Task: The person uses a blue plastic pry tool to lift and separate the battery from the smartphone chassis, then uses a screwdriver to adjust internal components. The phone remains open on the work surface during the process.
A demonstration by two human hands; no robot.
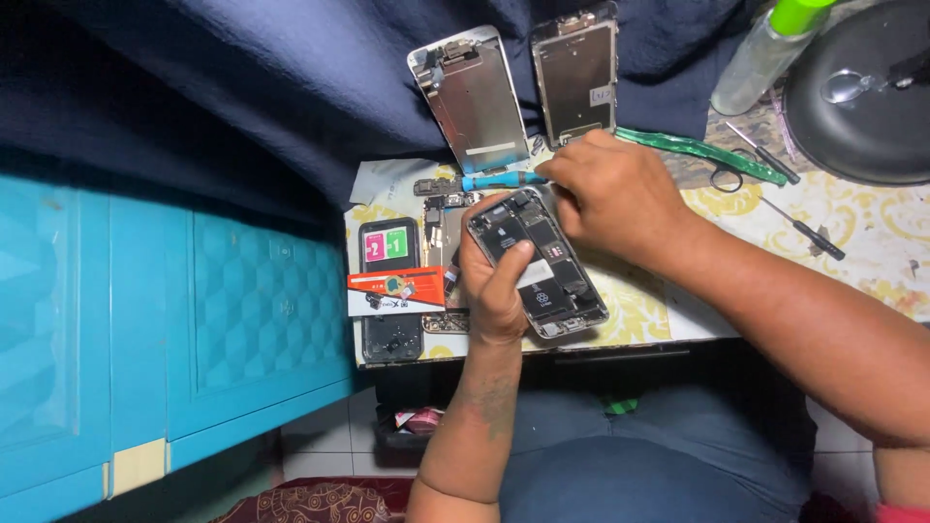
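My left hand (494, 291) grips an opened phone body (542, 266), its battery and inner parts facing up, with the thumb laid across its middle. My right hand (610, 199) holds a blue-handled screwdriver (499, 180) lying sideways just above the phone's top edge. The hand hides the tool's tip. Both hands hover over a small table (872, 232) with a yellow patterned cover.
Two detached phone screens (475, 97) (576, 73) lean on a dark blue cloth. A screen-protector pack (389, 244), an orange box (397, 289), tweezers (702, 150), small screwdrivers (804, 228), a spray bottle (765, 53) and a dark round lamp base (862, 107) surround them. A turquoise cabinet (174, 320) stands left.
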